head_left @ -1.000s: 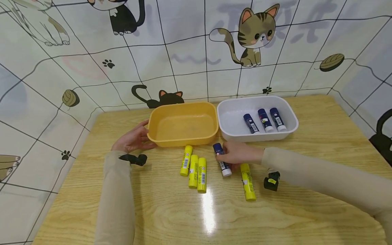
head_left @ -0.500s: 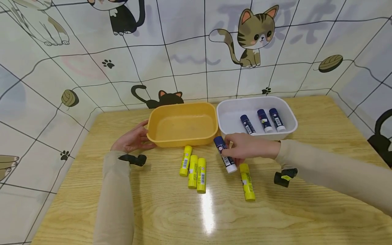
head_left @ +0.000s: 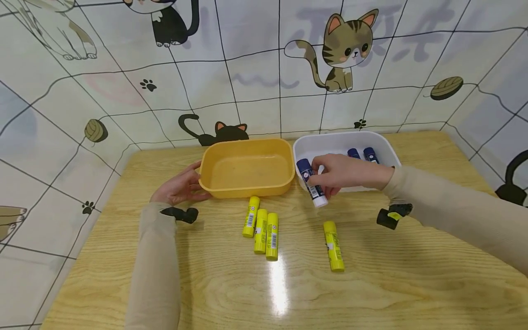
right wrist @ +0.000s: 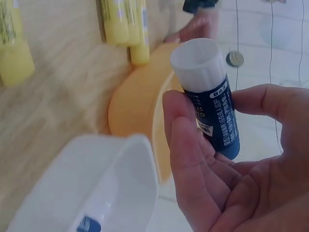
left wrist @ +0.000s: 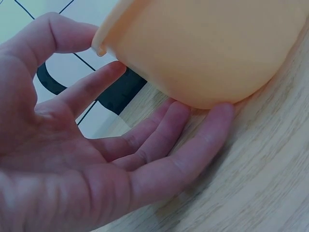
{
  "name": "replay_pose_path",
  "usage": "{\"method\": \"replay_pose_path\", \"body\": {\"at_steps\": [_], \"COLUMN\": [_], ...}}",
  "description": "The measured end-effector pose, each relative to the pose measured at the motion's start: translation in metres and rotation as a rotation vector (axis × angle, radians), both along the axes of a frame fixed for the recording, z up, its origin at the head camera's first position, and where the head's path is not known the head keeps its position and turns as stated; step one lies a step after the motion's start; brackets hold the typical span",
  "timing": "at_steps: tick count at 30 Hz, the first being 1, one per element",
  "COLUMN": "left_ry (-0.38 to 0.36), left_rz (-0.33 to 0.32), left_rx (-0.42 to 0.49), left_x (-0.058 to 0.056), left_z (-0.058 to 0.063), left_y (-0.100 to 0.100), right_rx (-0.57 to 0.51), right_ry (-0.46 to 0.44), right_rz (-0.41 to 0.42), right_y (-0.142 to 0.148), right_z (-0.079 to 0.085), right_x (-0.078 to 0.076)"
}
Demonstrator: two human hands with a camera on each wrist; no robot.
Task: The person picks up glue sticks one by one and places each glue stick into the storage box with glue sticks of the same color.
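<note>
My right hand [head_left: 344, 172] pinches a navy glue stick [head_left: 305, 171] with a white end between thumb and fingers. The stick is held tilted over the near left side of a white plastic basket [head_left: 346, 136]. In the right wrist view, the glue stick [right wrist: 217, 116] is clear of the baskets, white end up. My left hand [head_left: 179, 185] rests at the left end of a yellow-orange basket [head_left: 243, 190]. In the left wrist view, its thumb touches the rim and its relaxed fingers [left wrist: 169, 169] touch the outer wall near the base.
Three yellow glue sticks [head_left: 261, 231] lie together before the orange basket, and another yellow glue stick [head_left: 333, 246] lies further right. Inside the white basket, navy glue sticks [head_left: 370, 155] show partly behind my right hand. A cat-patterned sheet [head_left: 255, 78] stands behind the wooden table [head_left: 206, 284].
My right hand has lifted the navy glue stick off the table and carried it away from me to the white basket's near edge. My left hand has stayed in place.
</note>
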State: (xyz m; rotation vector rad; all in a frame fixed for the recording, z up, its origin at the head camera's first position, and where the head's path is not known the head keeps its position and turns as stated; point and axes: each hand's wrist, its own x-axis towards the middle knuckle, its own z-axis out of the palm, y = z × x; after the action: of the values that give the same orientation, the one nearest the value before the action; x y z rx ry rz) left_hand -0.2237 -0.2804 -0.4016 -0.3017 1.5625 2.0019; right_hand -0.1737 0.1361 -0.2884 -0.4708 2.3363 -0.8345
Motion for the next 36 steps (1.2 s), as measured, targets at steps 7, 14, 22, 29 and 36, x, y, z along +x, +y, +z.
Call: {"method": "replay_pose_path", "body": {"at_steps": [7,14,22,29,36], "left_ry": [0.008,0.008,0.012,0.009,0.005], "left_rz": [0.000,0.000,0.001,0.003,0.004], "left_rx": [0.004,0.003,-0.011,-0.012,-0.007], "left_x": [0.000,0.001,0.001,0.000,-0.001], "left_z": [-0.001,-0.001,0.000,0.000,0.000], "left_y": [0.000,-0.001,0.000,0.000,0.000], "right_rx": [0.047,0.085,0.131,0.213,0.265], "right_ry": [0.009,0.001,-0.008,-0.020,-0.073], "right_rz": [-0.058,-0.078,-0.090,-0.014,0.029], "right_y": [0.020,0.039,0.052,0.067,0.074], "right_z": [0.001,-0.006,-0.009,-0.008,-0.013], "right_x": [-0.028,-0.048,-0.070,-0.091,-0.107]}}
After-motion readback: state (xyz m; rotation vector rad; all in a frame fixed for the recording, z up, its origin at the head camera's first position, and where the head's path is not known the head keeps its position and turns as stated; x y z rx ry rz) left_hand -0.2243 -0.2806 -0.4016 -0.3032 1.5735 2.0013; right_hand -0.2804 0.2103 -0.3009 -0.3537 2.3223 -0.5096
